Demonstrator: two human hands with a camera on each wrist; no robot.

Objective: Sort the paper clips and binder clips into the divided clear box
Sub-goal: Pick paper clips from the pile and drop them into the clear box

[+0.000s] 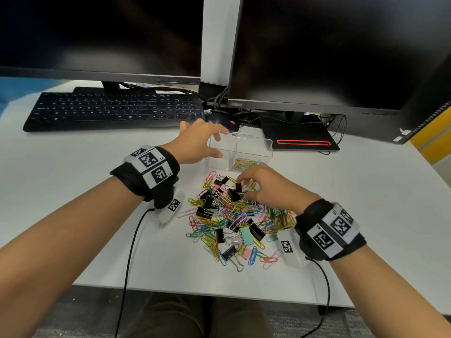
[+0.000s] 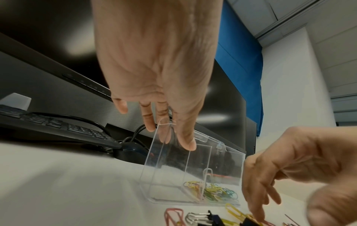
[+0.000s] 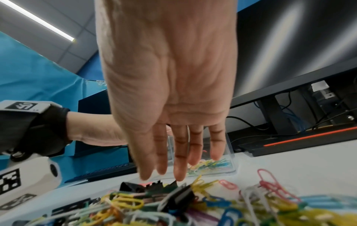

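Two hands at work: left hand (image 1: 197, 142) grips the left end of the divided clear box (image 1: 253, 148), paper clips in its right compartment; right hand (image 1: 266, 185), fingers curled down, reaches a black binder clip (image 1: 234, 193) atop the mixed pile (image 1: 231, 220); a grip cannot be told.

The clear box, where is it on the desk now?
In the head view, the clear box stands just behind the clip pile, in front of the right monitor's base; the left hand holds its left end.

right hand (image 3: 170, 85) hides clear box (image 3: 230, 154) left part | fingertip contact with binder clip (image 3: 178, 197) blurred
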